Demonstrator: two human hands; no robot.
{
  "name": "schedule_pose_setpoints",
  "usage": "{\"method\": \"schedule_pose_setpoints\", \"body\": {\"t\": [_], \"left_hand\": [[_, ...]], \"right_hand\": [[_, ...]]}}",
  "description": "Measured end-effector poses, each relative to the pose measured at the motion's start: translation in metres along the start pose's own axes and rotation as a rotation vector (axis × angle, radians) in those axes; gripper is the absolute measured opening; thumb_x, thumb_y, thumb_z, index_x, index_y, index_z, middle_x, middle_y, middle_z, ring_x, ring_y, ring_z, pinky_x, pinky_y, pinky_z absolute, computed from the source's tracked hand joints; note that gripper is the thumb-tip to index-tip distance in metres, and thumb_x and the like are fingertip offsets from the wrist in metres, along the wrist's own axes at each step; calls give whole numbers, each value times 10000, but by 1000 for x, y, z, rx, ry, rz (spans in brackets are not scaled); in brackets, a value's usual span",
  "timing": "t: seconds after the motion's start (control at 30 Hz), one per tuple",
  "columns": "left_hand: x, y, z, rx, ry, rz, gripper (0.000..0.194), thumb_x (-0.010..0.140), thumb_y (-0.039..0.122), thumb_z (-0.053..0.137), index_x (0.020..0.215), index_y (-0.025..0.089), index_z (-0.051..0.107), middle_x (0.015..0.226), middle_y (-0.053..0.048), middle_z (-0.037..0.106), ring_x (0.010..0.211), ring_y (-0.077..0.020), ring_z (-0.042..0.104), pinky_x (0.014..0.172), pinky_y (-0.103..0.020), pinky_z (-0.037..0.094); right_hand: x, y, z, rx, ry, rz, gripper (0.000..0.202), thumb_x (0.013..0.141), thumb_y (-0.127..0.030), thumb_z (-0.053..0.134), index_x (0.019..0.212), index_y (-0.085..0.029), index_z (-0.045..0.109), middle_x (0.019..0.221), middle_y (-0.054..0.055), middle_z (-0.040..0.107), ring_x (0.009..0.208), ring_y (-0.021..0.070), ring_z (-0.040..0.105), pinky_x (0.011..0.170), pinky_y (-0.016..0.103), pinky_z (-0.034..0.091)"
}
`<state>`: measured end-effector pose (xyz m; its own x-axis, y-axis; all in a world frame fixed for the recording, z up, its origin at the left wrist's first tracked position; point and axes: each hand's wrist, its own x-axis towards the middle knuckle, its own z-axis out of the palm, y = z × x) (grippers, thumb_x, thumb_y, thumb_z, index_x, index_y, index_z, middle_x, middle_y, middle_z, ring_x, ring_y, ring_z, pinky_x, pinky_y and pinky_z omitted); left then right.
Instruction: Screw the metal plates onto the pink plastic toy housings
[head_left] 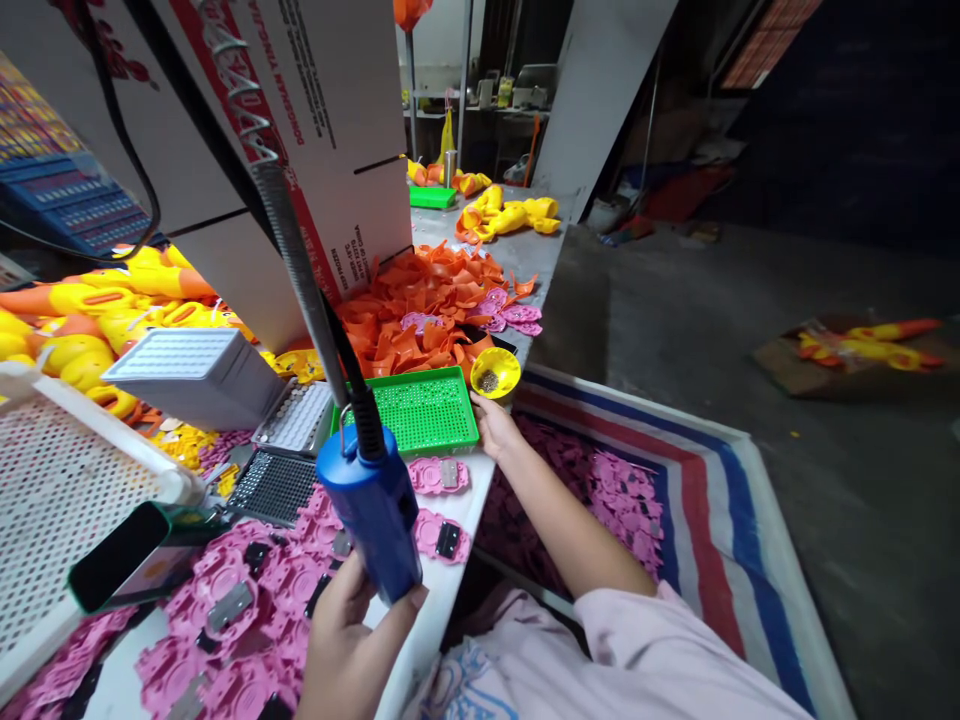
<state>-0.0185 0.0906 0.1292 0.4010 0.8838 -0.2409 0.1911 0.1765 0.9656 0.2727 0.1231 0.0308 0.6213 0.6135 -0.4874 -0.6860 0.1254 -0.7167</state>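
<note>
Wrapped in my left hand (352,630) is a blue electric screwdriver (371,510), hanging upright from a coiled spring and a black cord. My right hand (495,428) reaches to the table's edge and grips a small yellow bowl (506,362) from its near side; some fingers are hidden by it. Small metal screws (488,381) lie in the bowl. Left of that hand sits a green perforated tray (409,425). Two pink plastic parts (439,537) with dark or grey plates lie between the screwdriver and the table edge. More pink parts (229,600) are heaped left of my left hand.
Orange plastic pieces (427,305) pile up behind the green tray, beside a tall cardboard box (330,130). Grey trays (195,370), a white perforated basket (67,500) and yellow toys (97,300) occupy the left. Right of the table, a striped sheet (705,470) holds pink parts.
</note>
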Motion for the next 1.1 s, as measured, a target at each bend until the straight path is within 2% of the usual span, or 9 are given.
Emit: {"method": "schedule_pose_setpoints", "body": {"t": [0.13,0.3,0.43,0.67,0.77,0.9,1.1], "left_hand": [[-1,2,0,-19,-44,-8,388,562,368,875,857,159,733,871,-78,748,851,-255,712,799,-298,584],[-1,1,-1,7,-52,14,367,594,363,850,865,151,723,875,-76,748,801,-236,707,745,-280,586],[-2,0,0,8,-50,15,349,600,362,844,855,159,722,860,-64,746,797,-227,703,739,-267,583],[-1,2,1,2,-40,-24,412,570,397,862,870,154,722,858,-70,743,814,-237,698,752,-278,575],[-1,4,0,-1,-49,-50,454,550,433,872,872,150,721,854,-75,739,809,-240,696,745,-284,576],[-3,7,0,1,-68,-28,450,584,456,859,886,150,725,835,-76,737,800,-239,696,725,-279,574],[-5,7,2,1,-46,-16,456,593,466,858,903,158,728,843,-72,739,792,-233,702,707,-264,573]], "right_hand": [[4,6,0,8,65,-97,264,648,-252,798,825,-191,610,708,-31,714,681,128,674,670,247,538],[10,13,-1,-1,77,-134,370,571,-326,852,784,-191,582,685,-26,695,692,150,674,672,275,541],[12,15,-2,-22,73,-135,363,590,-342,834,809,-198,583,709,-13,696,754,179,685,684,297,547],[11,11,-1,-73,94,-114,315,671,-236,747,942,-227,586,804,-12,704,867,178,680,761,306,537],[7,11,2,-97,73,-121,284,670,-293,772,884,-199,611,794,-6,712,832,164,675,781,296,524],[-3,8,7,-107,2,-110,250,663,-339,798,744,-167,635,670,-1,705,678,140,657,704,266,514],[-14,-10,9,-117,-120,-35,176,689,-263,791,802,-169,693,725,13,754,681,144,688,710,266,538]]}}
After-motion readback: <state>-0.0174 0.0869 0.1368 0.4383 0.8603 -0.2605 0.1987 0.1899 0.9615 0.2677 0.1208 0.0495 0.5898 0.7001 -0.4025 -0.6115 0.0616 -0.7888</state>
